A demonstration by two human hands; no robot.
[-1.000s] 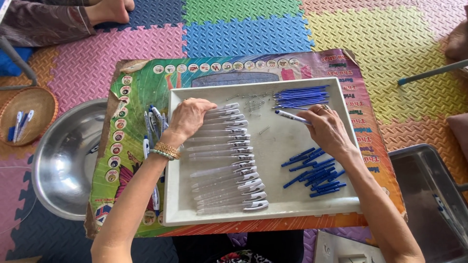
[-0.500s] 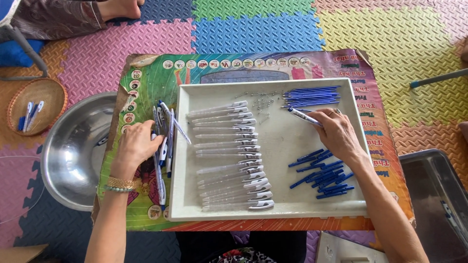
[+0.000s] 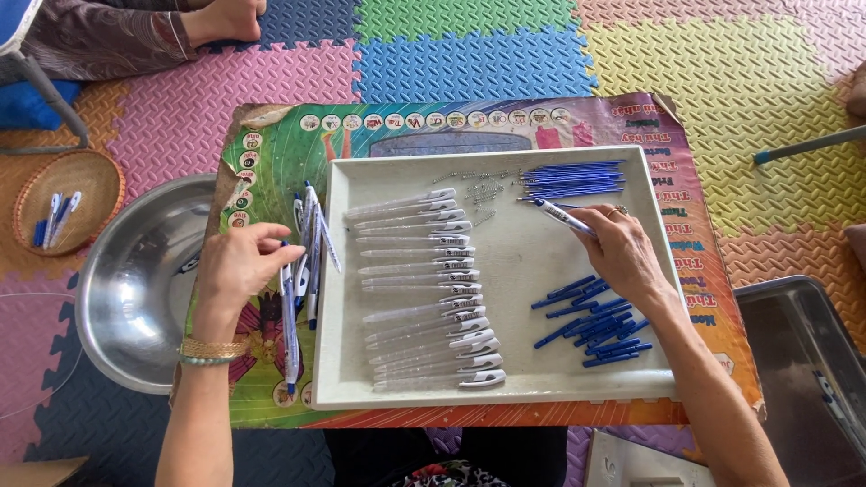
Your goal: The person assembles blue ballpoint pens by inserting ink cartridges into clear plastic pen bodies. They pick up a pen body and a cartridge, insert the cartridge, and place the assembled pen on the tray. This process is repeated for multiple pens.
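The right hand (image 3: 624,257) has its fingers (image 3: 606,225) pinched on a pen (image 3: 564,216), which sticks out up and to the left from the fingertips, its long axis slanting across the upper middle of the tray (image 3: 519,271). Just above that pen lies a bundle of blue refills (image 3: 573,180), running left to right, so the right hand is much the nearer one to it; a loose heap of blue caps (image 3: 595,320) sits below the wrist, and tiny springs (image 3: 483,191) are scattered near the top edge. The left hand (image 3: 236,266) is outside the tray on its left, fingers (image 3: 280,248) curled together around the top of a finished pen (image 3: 290,325) that points down towards the person, one of a small cluster of pens (image 3: 311,243) lying lengthwise on the mat. Between the two hands a column of clear barrels (image 3: 424,289) with white clips is stacked, each lying left to right. The tray rests on a colourful printed poster (image 3: 271,171) spread over a low board. To the left stand a steel bowl (image 3: 135,289) and a wicker basket (image 3: 90,185) holding a few pens, to the right a metal tray (image 3: 803,361). All this sits on a floor of foam tiles (image 3: 469,63) in pink, blue, green and yellow, where another person's foot (image 3: 225,18) shows at the top.
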